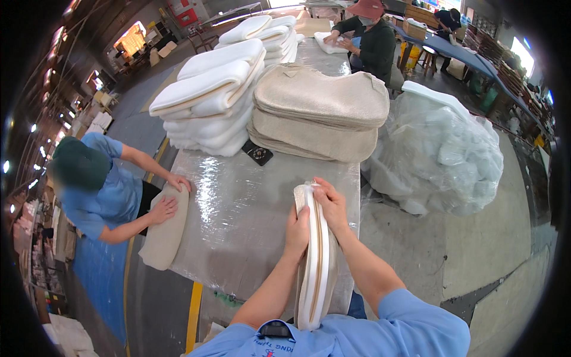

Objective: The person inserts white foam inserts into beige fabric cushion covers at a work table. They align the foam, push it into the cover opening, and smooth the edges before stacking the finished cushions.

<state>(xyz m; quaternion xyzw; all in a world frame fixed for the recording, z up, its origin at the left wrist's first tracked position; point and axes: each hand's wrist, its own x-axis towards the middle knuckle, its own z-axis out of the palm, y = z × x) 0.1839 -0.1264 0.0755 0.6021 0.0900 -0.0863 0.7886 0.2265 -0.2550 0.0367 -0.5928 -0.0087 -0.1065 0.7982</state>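
Note:
On its edge in front of my body stands a long beige cushion (322, 268), a white strip and a tan line running along its upward side. My left hand (296, 231) grips its left face near the far end. My right hand (331, 205) pinches the far top corner, with the fingers partly hidden behind it. The cushion's near end rests against my blue shirt. Beyond my hands lies a stack of beige cushion covers (321, 95), with a dark phone-like object (257, 153) beside it on the plastic-covered table (220, 238).
Folded white padding (208, 83) is piled at the far left of the table. A big clear plastic bag (440, 154) of white material stands to the right. At left, a co-worker (98, 184) presses a beige piece (166, 229); another person (369, 41) works at the far end.

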